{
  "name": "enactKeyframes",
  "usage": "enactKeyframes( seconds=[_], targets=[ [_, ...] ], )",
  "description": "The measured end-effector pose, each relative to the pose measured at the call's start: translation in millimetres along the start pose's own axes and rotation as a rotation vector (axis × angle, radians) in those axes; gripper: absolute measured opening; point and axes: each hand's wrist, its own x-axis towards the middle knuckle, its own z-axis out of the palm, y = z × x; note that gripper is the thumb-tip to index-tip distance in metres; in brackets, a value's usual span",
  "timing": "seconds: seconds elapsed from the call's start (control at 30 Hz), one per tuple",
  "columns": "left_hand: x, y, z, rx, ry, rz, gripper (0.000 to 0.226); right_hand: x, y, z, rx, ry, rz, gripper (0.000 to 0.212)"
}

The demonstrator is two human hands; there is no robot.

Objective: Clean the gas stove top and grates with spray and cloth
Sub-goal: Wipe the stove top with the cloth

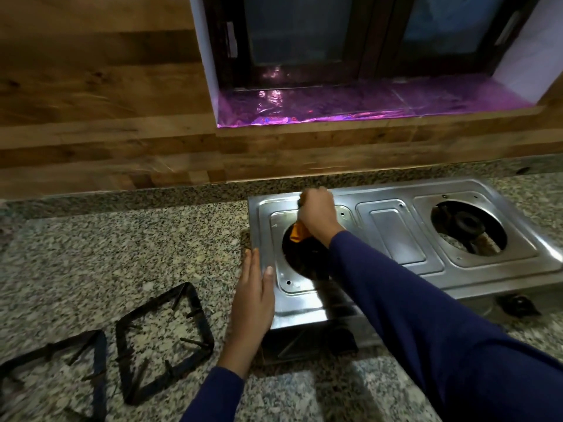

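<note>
Gripping an orange cloth (297, 233), right hand (318, 214) over burner hole; left hand (253, 300) flat, grates (164, 339) aside.

Speckled granite table (122, 245). Wood-pattern wall (91, 102) behind it. Dark-framed window (365, 35) above a purple foil-lined sill (350, 106).

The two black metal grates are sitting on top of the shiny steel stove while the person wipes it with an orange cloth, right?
Not quite. The head view shows the two black metal grates lying on the speckled granite counter, left of the shiny steel stove, not on it. The rest holds: the right hand wipes with an orange cloth.
</note>
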Motion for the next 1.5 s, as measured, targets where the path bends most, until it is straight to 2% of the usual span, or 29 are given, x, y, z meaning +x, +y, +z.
enactKeyframes(
  seconds=[0.1,0.23,0.33,0.4,0.47,0.53,0.6,0.67,0.77,0.83,0.9,1.0,1.13,1.27,1.33,1.43,1.5],
  targets=[
    [0.2,-0.1,0.2,-0.014,0.003,0.004,0.060,3.4,47.9,-16.7,0.024,0.012,0.169,0.016],
    [2.1,-2.0,1.7,-0.028,0.006,-0.008,0.065,-8.3,88.2,-36.7,0.224,-0.034,0.339,0.012],
    [1.6,-2.5,1.9,-0.033,0.012,-0.003,0.064,-28.7,92.9,-56.5,0.289,-0.223,0.352,0.015],
    [1.4,-1.4,2.3,-0.029,0.014,-0.002,0.062,-46.5,94.0,-80.3,0.386,-0.447,0.366,0.022],
    [1.5,-0.8,1.9,-0.030,0.011,-0.003,0.062,-59.9,99.8,-104.3,0.572,-0.720,0.306,0.029],
    [0.8,0.1,1.5,-0.033,0.008,0.000,0.062,-66.9,108.2,-117.6,0.815,-0.797,0.236,0.036],
    [0.0,0.8,0.8,-0.038,0.007,-0.004,0.061,-64.6,112.0,-115.5,1.069,-0.627,0.270,0.043],
    [-1.0,1.6,0.6,-0.039,0.003,0.002,0.062,-56.5,112.1,-106.6,1.219,-0.404,0.297,0.044],
    [-1.5,1.4,0.1,-0.033,-0.001,0.008,0.066,-37.2,112.0,-88.4,1.128,-0.204,0.334,0.035],
    [-1.7,1.7,-0.1,-0.014,0.000,0.012,0.067,-29.0,104.7,-77.6,1.036,-0.158,0.342,0.028],
    [-1.7,2.1,-0.4,0.000,0.001,0.012,0.067,-23.9,98.0,-61.6,1.020,-0.108,0.265,0.023],
    [-2.4,3.3,-0.8,0.003,0.004,0.013,0.067,-24.3,87.9,-54.2,0.946,-0.065,0.264,0.031],
    [-2.2,1.0,-0.3,-0.013,0.003,0.006,0.066,-32.3,101.8,-33.3,0.673,-0.140,0.156,0.028],
    [-1.3,-0.2,-0.7,-0.022,0.004,0.019,0.064,-83.1,99.6,-20.2,0.662,-0.147,0.232,0.026],
    [-1.2,0.5,0.0,-0.028,0.006,0.010,0.062,-120.6,77.4,-30.3,0.659,-0.048,0.279,0.017],
    [-1.5,0.5,1.3,-0.039,0.014,0.005,0.061,-153.2,46.9,-29.5,0.651,0.123,0.337,0.021],
    [-1.4,-1.7,2.3,-0.057,0.015,0.004,0.063,-156.1,26.2,-18.5,0.653,0.129,0.355,0.023]
  ],
)
